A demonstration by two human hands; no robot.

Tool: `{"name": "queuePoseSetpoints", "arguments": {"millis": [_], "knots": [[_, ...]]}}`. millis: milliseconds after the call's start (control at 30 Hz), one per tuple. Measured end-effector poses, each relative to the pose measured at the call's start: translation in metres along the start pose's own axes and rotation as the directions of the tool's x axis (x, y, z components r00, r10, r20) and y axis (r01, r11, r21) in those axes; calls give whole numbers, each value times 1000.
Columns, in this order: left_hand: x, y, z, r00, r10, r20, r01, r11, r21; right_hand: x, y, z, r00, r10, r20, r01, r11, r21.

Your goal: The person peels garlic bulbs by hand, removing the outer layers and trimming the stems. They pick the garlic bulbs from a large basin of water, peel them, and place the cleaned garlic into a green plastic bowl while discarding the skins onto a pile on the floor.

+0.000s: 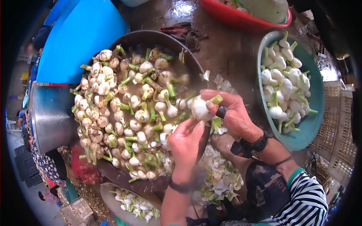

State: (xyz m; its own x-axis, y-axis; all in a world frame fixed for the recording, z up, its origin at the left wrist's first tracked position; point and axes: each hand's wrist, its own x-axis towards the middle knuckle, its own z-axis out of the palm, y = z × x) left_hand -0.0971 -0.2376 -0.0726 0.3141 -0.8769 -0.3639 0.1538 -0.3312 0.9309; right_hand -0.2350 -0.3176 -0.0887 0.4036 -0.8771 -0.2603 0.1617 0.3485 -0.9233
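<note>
A white garlic bulb [200, 109] with a short green stem is held over the near right rim of a large dark tub [194, 60]. My right hand [235, 115] is closed around its stem end, with a dark band on one finger. From below, my left hand [184, 143] pinches at the bulb's lower side; whether it grips loose skin there I cannot tell. Many garlic bulbs [134, 101] with cut green stems, several stained brown, float and pile up in the tub's murky water. Peeled skins [220, 173] lie heaped beneath my forearms.
Clean white garlic bulbs fill a green basin [316, 120] at the right. A red basin [241, 17] stands at the top. Left are a blue container [85, 41], a metal pot [52, 116] and a red net bag [83, 165]. A pale bowl [107, 196] holds trimmed pieces. People appear far left.
</note>
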Motion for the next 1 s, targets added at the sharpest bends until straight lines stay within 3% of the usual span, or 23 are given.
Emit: {"name": "queuePoseSetpoints", "arguments": {"millis": [33,100,333,400,467,567,600,700,767,867,1000], "knots": [[1,-2,1,999,35,3,-35,993,111,-1,1,1,998,-63,-12,62,996,-57],[-2,-7,0,997,70,-18,-66,987,148,-7,6,6,982,-189,-29,182,970,-163],[1,-3,-9,992,112,51,-121,965,231,-6,7,-4,996,-85,12,85,996,26],[3,5,-9,989,145,18,-145,953,264,-3,1,-8,994,-37,99,13,973,232],[9,11,-23,995,53,-80,-43,991,124,-6,-13,-9,984,-77,162,0,903,431],[10,13,-19,996,20,-89,-17,999,41,3,-9,-17,995,-57,84,28,948,316],[7,11,-14,996,28,-79,-25,999,37,2,-10,-18,998,-24,49,18,993,121],[0,4,-1,996,63,57,-62,998,-24,-1,-1,-8,980,-190,66,195,978,-78],[3,1,3,993,103,50,-106,993,57,-6,-1,-2,988,-149,39,152,986,-73],[1,1,2,998,-26,57,28,999,-40,-9,1,-3,986,-160,52,163,984,-77],[0,-11,1,986,164,18,-164,953,255,-12,6,-2,964,-254,73,256,967,-14]]}}
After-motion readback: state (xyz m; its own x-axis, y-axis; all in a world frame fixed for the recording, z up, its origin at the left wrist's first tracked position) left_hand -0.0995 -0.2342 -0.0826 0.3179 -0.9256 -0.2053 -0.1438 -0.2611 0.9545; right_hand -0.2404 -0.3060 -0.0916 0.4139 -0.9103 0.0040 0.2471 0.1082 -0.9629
